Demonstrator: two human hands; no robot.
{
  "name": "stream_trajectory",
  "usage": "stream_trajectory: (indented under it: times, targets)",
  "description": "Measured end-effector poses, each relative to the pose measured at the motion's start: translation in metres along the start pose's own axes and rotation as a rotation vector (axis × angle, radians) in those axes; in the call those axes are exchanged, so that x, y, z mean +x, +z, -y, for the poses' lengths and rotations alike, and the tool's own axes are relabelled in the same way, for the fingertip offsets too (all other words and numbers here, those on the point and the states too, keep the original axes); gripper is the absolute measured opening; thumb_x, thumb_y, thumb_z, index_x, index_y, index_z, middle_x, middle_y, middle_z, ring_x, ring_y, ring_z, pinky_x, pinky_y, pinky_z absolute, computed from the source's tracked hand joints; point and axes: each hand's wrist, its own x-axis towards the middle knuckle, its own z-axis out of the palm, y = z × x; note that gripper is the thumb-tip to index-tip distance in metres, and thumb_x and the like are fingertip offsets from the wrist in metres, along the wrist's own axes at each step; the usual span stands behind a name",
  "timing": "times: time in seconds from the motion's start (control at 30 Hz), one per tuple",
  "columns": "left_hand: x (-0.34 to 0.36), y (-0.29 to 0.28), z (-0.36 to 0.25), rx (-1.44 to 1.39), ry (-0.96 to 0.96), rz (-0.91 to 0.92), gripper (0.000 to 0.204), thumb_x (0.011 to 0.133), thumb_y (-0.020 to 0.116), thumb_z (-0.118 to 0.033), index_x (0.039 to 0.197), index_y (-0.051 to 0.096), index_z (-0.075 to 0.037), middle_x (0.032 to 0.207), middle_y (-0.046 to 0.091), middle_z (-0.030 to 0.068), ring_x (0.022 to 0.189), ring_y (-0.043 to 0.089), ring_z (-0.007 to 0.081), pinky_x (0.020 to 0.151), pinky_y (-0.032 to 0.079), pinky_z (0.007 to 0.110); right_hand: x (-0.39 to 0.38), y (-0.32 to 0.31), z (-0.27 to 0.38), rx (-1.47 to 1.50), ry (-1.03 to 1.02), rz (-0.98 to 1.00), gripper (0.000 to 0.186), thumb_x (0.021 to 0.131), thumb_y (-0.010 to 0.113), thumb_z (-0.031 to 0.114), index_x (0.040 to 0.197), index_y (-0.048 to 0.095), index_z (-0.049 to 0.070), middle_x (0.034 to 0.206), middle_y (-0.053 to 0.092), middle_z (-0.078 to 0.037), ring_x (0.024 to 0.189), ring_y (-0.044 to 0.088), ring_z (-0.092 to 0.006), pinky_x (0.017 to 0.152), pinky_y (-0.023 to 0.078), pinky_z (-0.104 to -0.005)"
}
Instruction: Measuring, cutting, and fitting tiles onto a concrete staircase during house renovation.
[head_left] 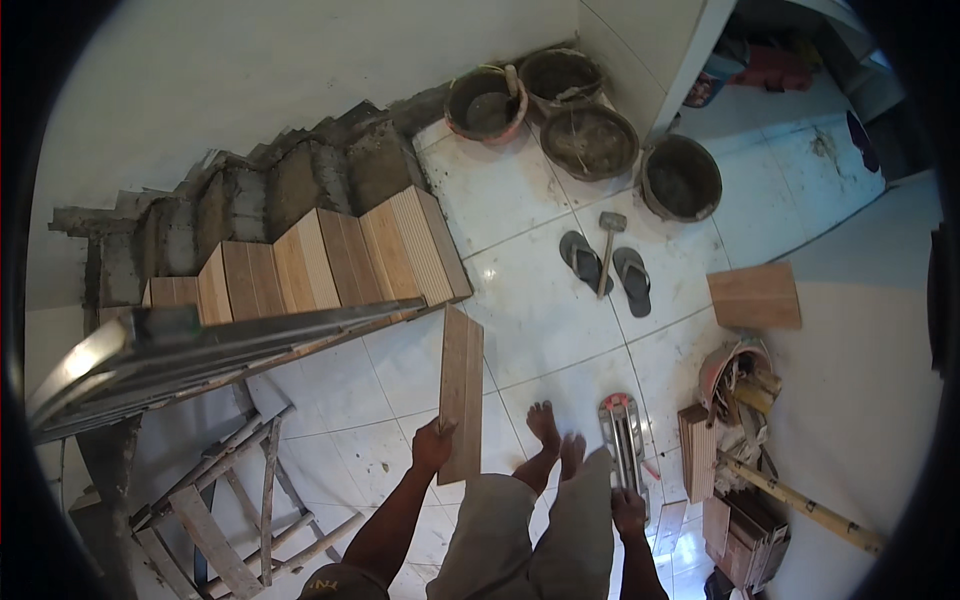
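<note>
My left hand (pixel 433 447) is closed around the left edge of a long wood-look tile (pixel 461 390). The tile hangs steeply in front of me, its far end near the foot of the stairs. My right hand (pixel 628 509) hangs low beside my right leg, overlapping the near end of a manual tile cutter (pixel 622 430) with two metal rails. Whether it touches the cutter, and how its fingers lie, I cannot make out. Wood-look tiles cover part of the stairs (pixel 330 260); the wall side of the steps is bare rough mortar (pixel 380 165).
A metal railing (pixel 250 345) runs along the stairs above a wooden trestle (pixel 225 520). Several mortar buckets (pixel 682 178) stand at the back. Sandals (pixel 632 280) and a mallet (pixel 609 250) lie on the white floor. Stacked tiles (pixel 745 540) and a debris bucket (pixel 735 375) are at right.
</note>
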Motion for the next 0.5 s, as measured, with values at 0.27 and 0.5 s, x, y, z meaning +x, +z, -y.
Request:
stream_trajectory:
  times: [0.27,0.5]
  targets:
    - [0.211,-0.041,-0.109,-0.419,-0.086,-0.256,0.043,0.100,0.059,-0.041,0.117,0.070,-0.003,0.096,0.074,0.0240,0.092,0.071,0.0429,0.082,0.054,0.047,0.127,0.033,0.257,0.166,-0.111,0.194,0.023,0.100,0.065,0.025,0.097,0.071,0.002,0.077,0.064,-0.002,0.071,0.060,-0.0093,0.063,0.050,-0.0286]
    - [0.433,-0.060,-0.162,-0.419,-0.144,-0.397,0.050,0.097,0.062,-0.046,0.119,0.070,-0.002,0.106,0.073,0.0260,0.103,0.068,0.0457,0.090,0.053,0.049,0.286,0.128,0.366,0.082,-0.149,0.270,0.028,0.100,0.065,0.026,0.109,0.069,-0.001,0.082,0.070,-0.004,0.071,0.064,-0.0123,0.067,0.053,-0.0292]
